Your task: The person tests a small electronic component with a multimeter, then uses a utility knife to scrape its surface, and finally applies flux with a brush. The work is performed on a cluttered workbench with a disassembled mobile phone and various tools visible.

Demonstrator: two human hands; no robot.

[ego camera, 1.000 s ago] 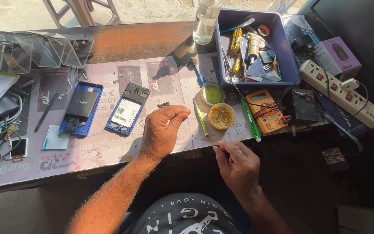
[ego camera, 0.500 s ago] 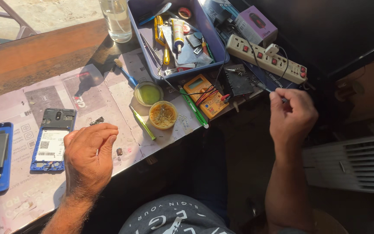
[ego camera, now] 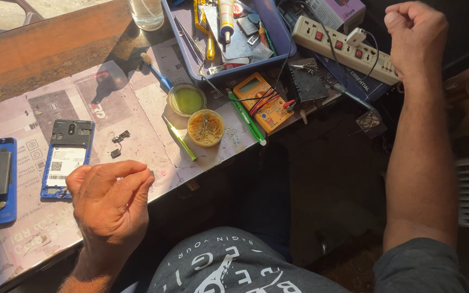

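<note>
Fingers (ego camera: 137,176) of the left hand (ego camera: 109,203) curl loosely together at the tips over the near edge of the paper-covered surface (ego camera: 137,103); whether they pinch anything cannot be told. The right hand (ego camera: 416,32) is raised at far right, clenched into a fist, with nothing visible in it.

Just beyond the left hand lies an opened blue smartphone with its back cover off (ego camera: 66,157), flat and rectangular, with two small dark loose parts (ego camera: 119,142) beside it on the surface. Further right stand two round shallow plastic cups: one with green paste (ego camera: 187,100), one holding tiny metal screws (ego camera: 206,128). A slim green plastic pry tool (ego camera: 180,139) lies between them and the phone. An orange multimeter (ego camera: 261,100) with red and black leads sits by a blue plastic tray of tools (ego camera: 280,30), and a white power strip (ego camera: 346,49) runs under the raised fist. A clear glass (ego camera: 146,12) stands at the top edge.

Since half a second ago, the right hand has lifted higher and further right, while the left hand has stayed at the surface's edge.
</note>
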